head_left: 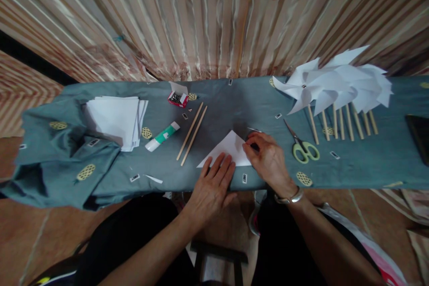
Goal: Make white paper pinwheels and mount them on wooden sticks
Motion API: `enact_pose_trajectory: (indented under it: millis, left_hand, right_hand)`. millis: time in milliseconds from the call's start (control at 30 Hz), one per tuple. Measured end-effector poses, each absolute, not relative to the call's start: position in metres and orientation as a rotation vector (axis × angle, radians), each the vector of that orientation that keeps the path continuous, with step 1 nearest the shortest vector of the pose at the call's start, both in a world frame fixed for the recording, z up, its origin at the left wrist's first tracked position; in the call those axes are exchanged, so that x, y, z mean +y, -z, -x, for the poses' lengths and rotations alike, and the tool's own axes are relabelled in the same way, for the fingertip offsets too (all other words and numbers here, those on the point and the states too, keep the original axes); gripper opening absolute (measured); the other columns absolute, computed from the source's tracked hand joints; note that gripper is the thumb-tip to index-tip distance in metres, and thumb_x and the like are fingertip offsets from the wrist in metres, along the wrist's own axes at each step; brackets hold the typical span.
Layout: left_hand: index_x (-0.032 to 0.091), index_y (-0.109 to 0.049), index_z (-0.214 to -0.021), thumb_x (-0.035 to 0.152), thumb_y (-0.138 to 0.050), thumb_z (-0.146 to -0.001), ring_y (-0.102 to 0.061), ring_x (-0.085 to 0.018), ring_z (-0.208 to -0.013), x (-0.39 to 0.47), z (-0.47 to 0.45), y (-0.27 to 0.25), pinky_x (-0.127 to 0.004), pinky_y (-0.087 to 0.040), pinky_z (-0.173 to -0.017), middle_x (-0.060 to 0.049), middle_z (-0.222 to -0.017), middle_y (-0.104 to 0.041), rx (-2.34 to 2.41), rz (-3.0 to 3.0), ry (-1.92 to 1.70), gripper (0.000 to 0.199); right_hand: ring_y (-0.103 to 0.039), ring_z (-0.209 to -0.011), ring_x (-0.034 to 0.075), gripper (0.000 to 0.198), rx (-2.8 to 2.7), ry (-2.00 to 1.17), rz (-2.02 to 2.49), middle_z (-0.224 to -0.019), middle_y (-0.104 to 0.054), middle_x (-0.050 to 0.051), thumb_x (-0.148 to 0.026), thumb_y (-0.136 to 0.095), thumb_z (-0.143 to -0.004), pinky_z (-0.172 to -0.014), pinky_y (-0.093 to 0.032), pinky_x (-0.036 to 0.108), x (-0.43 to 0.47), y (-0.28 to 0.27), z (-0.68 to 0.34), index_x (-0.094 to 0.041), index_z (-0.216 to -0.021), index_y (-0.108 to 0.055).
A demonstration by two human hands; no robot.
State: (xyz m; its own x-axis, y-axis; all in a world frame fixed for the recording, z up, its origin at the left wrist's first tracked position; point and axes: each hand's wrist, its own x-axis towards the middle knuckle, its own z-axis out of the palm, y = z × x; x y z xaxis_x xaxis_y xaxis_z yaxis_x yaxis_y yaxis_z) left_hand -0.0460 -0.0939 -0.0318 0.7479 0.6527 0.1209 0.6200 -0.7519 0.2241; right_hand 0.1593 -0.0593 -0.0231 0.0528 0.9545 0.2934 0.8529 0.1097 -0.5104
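Observation:
A folded white paper triangle (231, 147) lies near the front edge of the cloth-covered table, its tip pointing away from me. My left hand (212, 183) rests on its lower left part, fingers stretched out and flat. At the triangle's right side, my right hand (268, 156) has its thumb and fingers closed together. Something dark shows under those fingers, and a thin pale sliver (254, 130) sticks out just beyond them; what they are I cannot make out. Two wooden sticks (192, 134) lie to the left of the paper, and green-handled scissors (303, 149) to its right.
A glue stick (163, 136), a small open red box of metal pieces (178, 98) and a stack of white paper (114, 120) lie to the left. White paper pinwheels (345, 82) on wooden sticks overlap at the back right. A dark flat object (418, 136) sits at the right edge.

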Motion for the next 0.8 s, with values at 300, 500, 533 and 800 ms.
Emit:
enact_pose_trajectory:
  millis: [300,500,533,800]
  left_hand:
    - [0.008,-0.037,-0.146,0.048,-0.054,-0.092,-0.036,-0.034,-0.143,-0.093,0.043,0.029,-0.053,-0.025,-0.117,-0.017,-0.152,-0.044,1.046,-2.77,-0.256,0.069]
    - [0.009,-0.041,-0.144,0.044,-0.055,-0.092,-0.034,-0.034,-0.144,-0.093,0.043,0.029,-0.054,-0.025,-0.117,-0.017,-0.152,-0.043,1.041,-2.773,-0.215,0.064]
    - [0.009,-0.041,-0.144,0.043,-0.055,-0.092,-0.034,-0.034,-0.144,-0.093,0.044,0.029,-0.054,-0.024,-0.118,-0.017,-0.152,-0.043,1.044,-2.774,-0.212,0.064]
    - [0.009,-0.037,-0.146,0.036,-0.056,-0.091,-0.032,-0.031,-0.145,-0.097,0.067,0.03,-0.05,-0.031,-0.116,-0.018,-0.154,-0.04,1.065,-2.824,-0.189,0.064]
  right_hand:
    - [-0.047,-0.132,0.036,0.06,-1.954,-0.044,1.824,-0.144,-0.05,0.022,-0.045,-0.054,-0.091,-0.105,-0.038,0.054,-0.094,0.027,-0.143,-0.012,-0.14,-0.043]
    - [-0.039,-0.14,0.033,0.062,-1.911,-0.08,1.813,-0.148,-0.044,0.023,-0.045,-0.051,-0.094,-0.109,-0.035,0.055,-0.101,0.034,-0.155,-0.012,-0.144,-0.037]
    - [-0.039,-0.14,0.033,0.062,-1.885,-0.09,1.824,-0.148,-0.044,0.023,-0.045,-0.051,-0.094,-0.109,-0.036,0.055,-0.103,0.035,-0.16,-0.013,-0.144,-0.037]
    - [-0.039,-0.14,0.033,0.057,-1.717,-0.161,1.819,-0.147,-0.046,0.021,-0.045,-0.049,-0.094,-0.111,-0.037,0.057,-0.117,0.045,-0.202,-0.015,-0.142,-0.042]
